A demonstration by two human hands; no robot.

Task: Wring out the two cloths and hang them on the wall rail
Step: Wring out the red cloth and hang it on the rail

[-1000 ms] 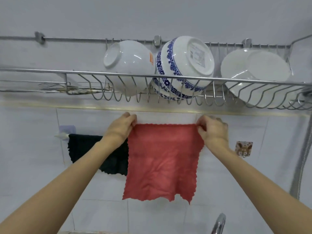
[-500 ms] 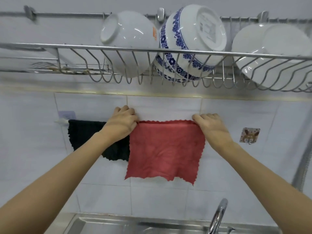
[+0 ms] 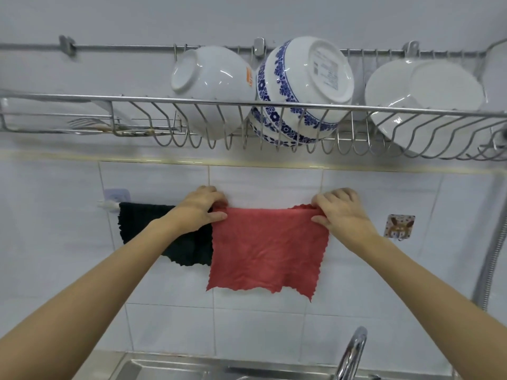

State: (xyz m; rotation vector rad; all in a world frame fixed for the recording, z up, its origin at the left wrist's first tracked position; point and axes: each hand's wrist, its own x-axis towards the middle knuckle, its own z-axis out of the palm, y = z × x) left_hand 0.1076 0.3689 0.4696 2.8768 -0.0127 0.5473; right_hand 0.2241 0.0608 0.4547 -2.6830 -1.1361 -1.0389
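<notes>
White tiles cover the lower wall, with a pale painted stretch above a thin trim line; high on that wall a wire dish rack runs nearly the full width, and it holds a plain white bowl tipped on its side, a blue-patterned bowl just beside it, and a white plate further right; a fork lies in the rack's left section. Below the trim, the wall rail shows only at its left end, where a white tip sticks out under a pale adhesive mount; the rest is hidden by cloth and hands. A black cloth hangs over the rail on the left, its lower right part behind the left forearm; the red cloth hangs just beside it, touching or slightly overlapping its right edge, folded over at rail height with a scalloped hem hanging free against the tiles. The left hand grips the red cloth's upper left corner, fingers curled over the top and thumb pressed along the front; the right hand pinches the upper right corner, fingers bunched behind the fold and thumb on the front face. Right of the right hand, a small square hook with a cartoon picture sticks to a tile; a metal hose runs down the far right edge; a chrome tap rises at the bottom over the steel sink.
</notes>
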